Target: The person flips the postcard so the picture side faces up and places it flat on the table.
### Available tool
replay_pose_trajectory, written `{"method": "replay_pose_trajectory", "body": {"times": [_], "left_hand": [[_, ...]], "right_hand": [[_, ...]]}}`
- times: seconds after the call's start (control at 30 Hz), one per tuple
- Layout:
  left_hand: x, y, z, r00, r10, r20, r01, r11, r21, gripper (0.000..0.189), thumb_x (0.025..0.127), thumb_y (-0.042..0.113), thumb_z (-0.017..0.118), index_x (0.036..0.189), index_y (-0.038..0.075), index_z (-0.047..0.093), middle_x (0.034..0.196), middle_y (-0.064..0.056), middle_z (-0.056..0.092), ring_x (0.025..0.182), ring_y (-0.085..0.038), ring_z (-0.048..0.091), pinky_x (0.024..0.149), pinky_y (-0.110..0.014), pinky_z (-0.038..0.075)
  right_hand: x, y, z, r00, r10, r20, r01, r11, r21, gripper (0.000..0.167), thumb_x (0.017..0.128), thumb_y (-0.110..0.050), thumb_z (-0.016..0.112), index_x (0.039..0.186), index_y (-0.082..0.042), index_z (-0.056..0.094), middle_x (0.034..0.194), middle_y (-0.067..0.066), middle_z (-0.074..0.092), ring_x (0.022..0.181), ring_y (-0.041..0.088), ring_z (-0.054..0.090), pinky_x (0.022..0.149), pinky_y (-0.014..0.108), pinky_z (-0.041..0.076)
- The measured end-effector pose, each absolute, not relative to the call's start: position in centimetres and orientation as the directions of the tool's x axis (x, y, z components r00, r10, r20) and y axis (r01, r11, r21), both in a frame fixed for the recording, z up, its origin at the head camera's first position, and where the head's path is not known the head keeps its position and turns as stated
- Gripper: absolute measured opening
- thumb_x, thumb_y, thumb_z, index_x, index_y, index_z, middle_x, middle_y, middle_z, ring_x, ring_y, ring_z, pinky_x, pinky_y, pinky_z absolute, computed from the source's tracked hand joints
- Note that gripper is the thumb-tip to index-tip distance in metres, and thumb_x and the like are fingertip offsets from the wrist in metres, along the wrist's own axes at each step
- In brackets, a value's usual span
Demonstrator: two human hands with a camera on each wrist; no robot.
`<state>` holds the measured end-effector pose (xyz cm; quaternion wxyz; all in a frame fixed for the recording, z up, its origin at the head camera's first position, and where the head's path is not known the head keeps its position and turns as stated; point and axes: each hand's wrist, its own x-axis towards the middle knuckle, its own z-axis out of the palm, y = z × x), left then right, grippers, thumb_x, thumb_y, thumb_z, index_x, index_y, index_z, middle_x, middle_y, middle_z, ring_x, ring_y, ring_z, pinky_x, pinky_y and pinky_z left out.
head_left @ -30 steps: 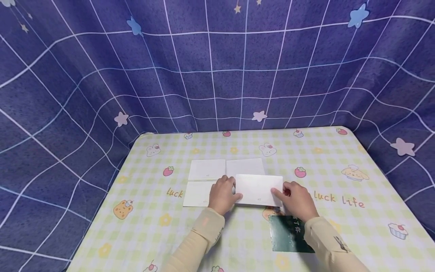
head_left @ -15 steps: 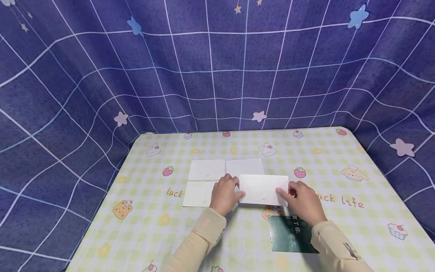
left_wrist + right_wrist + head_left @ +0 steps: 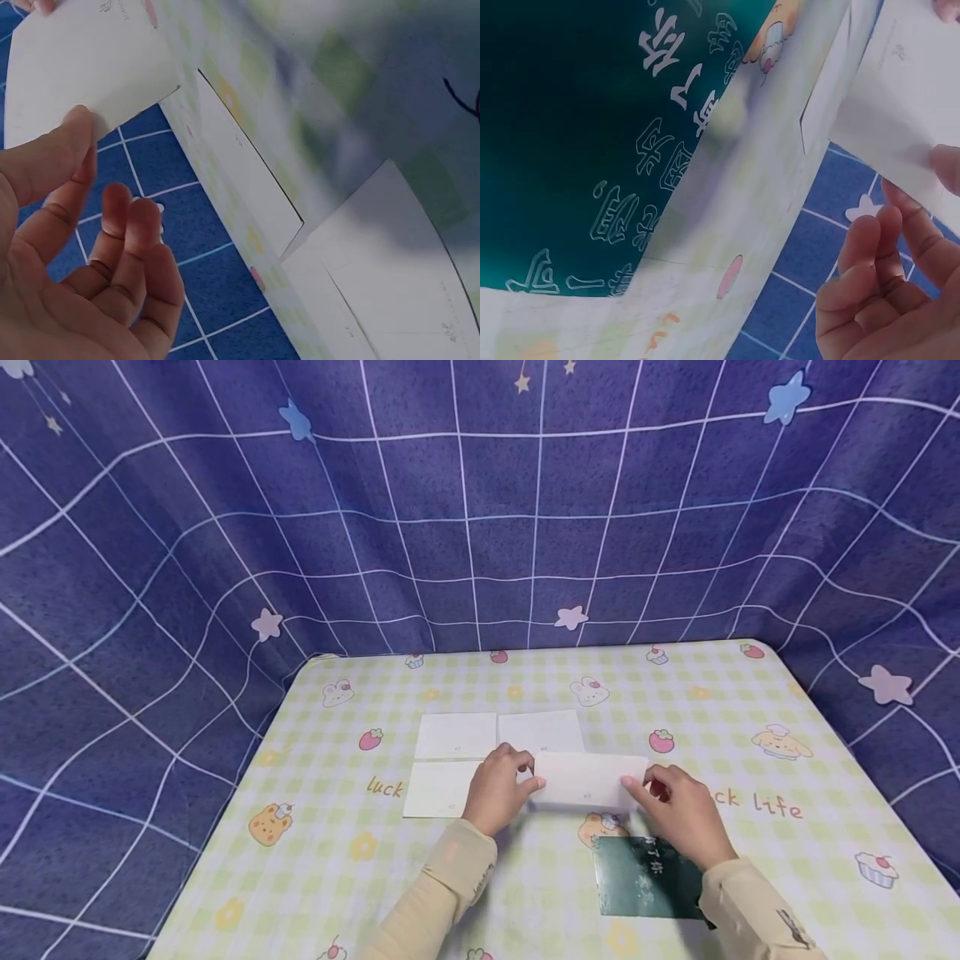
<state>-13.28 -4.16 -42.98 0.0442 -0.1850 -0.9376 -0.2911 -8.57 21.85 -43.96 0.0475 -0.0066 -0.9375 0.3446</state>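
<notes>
The white card (image 3: 577,779) shifted right, pinched by both hands (image 3: 498,789) (image 3: 684,814), one sleeve (image 3: 752,908) overlapping the green card (image 3: 641,887).

Held card (image 3: 579,781): clock centre, above the tablecloth (image 3: 300,877)
Left hand (image 3: 497,787): nine o'clock
Right hand (image 3: 681,814): between three and four
Three flat cards (image 3: 456,735): on tablecloth, nine to eleven
Lettered card (image 3: 637,889): on tablecloth, five o'clock
Curtain (image 3: 495,547): beyond tablecloth, twelve o'clock
</notes>
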Motion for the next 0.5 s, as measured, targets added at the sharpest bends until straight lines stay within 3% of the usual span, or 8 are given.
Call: {"method": "replay_pose_trajectory", "body": {"times": [0.13, 0.27, 0.4, 0.5], "left_hand": [[-13.4, -4.4, -43.0, -0.922, 0.333, 0.198, 0.385, 0.732, 0.562, 0.017, 0.087, 0.022, 0.080, 0.093, 0.008, 0.071, 0.093, -0.003, 0.061, 0.086, -0.021, 0.060, 0.071, -0.030, 0.050], [-13.4, -4.6, -43.1, -0.923, 0.324, 0.209, 0.383, 0.709, 0.592, 0.016, 0.087, 0.020, 0.079, 0.093, 0.009, 0.071, 0.094, -0.006, 0.062, 0.088, -0.025, 0.061, 0.072, -0.030, 0.050], [-13.3, -4.7, -43.0, -0.924, 0.309, 0.226, 0.381, 0.685, 0.621, 0.014, 0.089, 0.019, 0.078, 0.095, 0.008, 0.071, 0.098, -0.010, 0.064, 0.091, -0.027, 0.062, 0.075, -0.033, 0.051], [-13.3, -4.7, -43.0, -0.916, 0.311, 0.253, 0.401, 0.676, 0.619, 0.015, 0.090, 0.020, 0.077, 0.098, 0.008, 0.071, 0.099, -0.011, 0.064, 0.091, -0.027, 0.062, 0.076, -0.033, 0.052]], "right_hand": [[-8.3, 22.4, -44.0, -0.995, 0.079, 0.054, 0.015, 0.683, -0.730, 0.040, 0.100, -0.048, 0.061, 0.107, -0.009, 0.070, 0.087, 0.007, 0.060, 0.077, 0.020, 0.052, 0.065, 0.033, 0.043], [-8.3, 23.0, -44.0, -0.989, 0.139, -0.044, 0.113, 0.535, -0.838, 0.053, 0.104, -0.054, 0.050, 0.120, -0.007, 0.069, 0.100, 0.012, 0.064, 0.088, 0.020, 0.055, 0.072, 0.031, 0.044], [-8.4, 23.3, -43.9, -0.976, 0.164, -0.141, 0.199, 0.421, -0.885, 0.066, 0.105, -0.059, 0.037, 0.120, -0.003, 0.067, 0.095, 0.014, 0.060, 0.087, 0.024, 0.054, 0.073, 0.031, 0.040], [-8.5, 23.4, -43.9, -0.967, 0.160, -0.199, 0.250, 0.429, -0.868, 0.074, 0.104, -0.064, 0.031, 0.112, -0.001, 0.070, 0.088, 0.011, 0.059, 0.083, 0.025, 0.053, 0.070, 0.032, 0.040]]}}
